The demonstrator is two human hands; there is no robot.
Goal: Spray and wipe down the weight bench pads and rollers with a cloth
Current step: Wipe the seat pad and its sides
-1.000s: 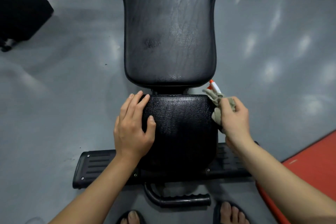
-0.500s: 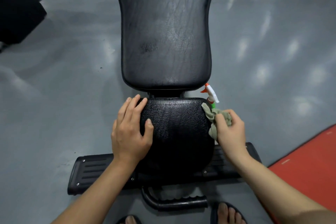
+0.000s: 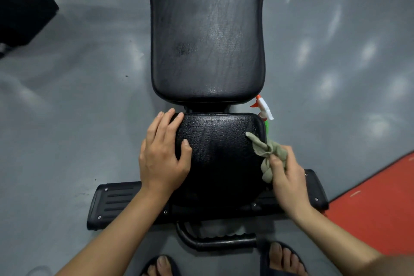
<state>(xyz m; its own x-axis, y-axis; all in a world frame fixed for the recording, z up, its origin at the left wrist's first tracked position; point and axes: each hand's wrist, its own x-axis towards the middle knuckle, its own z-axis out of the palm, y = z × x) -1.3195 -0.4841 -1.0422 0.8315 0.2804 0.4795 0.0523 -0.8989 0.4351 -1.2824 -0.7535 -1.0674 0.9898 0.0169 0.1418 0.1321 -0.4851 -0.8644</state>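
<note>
The black weight bench runs away from me: a long back pad (image 3: 207,36) and, nearer, a small seat pad (image 3: 220,152). My left hand (image 3: 163,157) lies flat on the seat pad's left edge, fingers spread, holding nothing. My right hand (image 3: 287,175) grips a bunched grey-green cloth (image 3: 266,154) against the seat pad's right edge. A spray bottle (image 3: 264,110) with a white and orange trigger head stands on the floor just right of the seat pad; its green body is mostly hidden behind the pad.
A black foot bar (image 3: 116,201) crosses under the seat pad, with a curved handle (image 3: 215,240) below it. My sandalled feet (image 3: 282,257) stand at the bottom edge. A red mat (image 3: 378,208) lies at the right, dark equipment (image 3: 22,6) at the top left, grey floor around.
My right hand has drawn the cloth back along the seat pad's right edge toward me, uncovering more of the spray bottle. My left hand has stayed on the pad.
</note>
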